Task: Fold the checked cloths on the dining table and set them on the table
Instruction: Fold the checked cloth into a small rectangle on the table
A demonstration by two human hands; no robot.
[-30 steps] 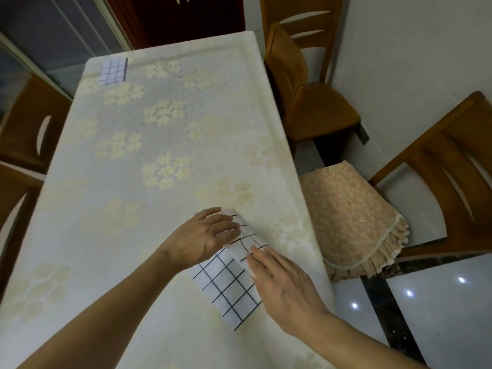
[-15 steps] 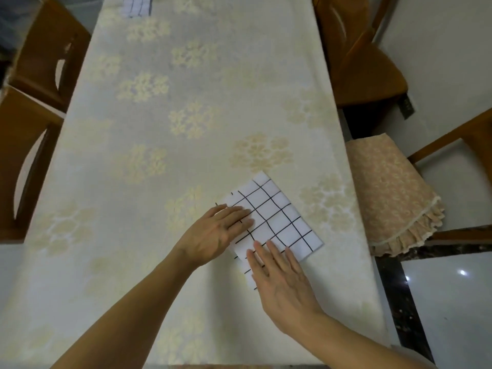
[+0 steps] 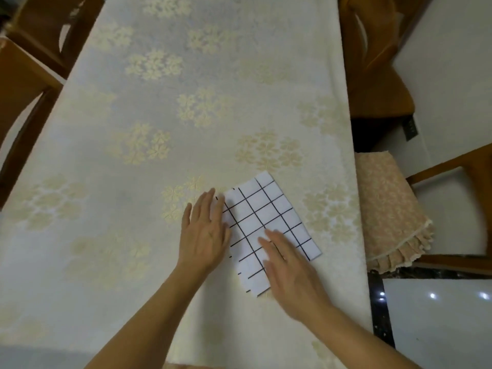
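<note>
Checked cloth [image 3: 269, 225] folded, flat on table [image 3: 133, 182] near right edge; left hand [image 3: 203, 235] and right hand [image 3: 290, 270] flat, pressing it. Probably smoothing; other cloths out of view.

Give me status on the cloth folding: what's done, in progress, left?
Done: the checked cloth already lies as a compact folded rectangle on the table. In hand: the left hand rests flat at its left edge and the right hand lies flat on its near corner, apparently smoothing it. Left: lifting both hands away; no other cloth is in view, so whether more remain cannot be told.
</note>
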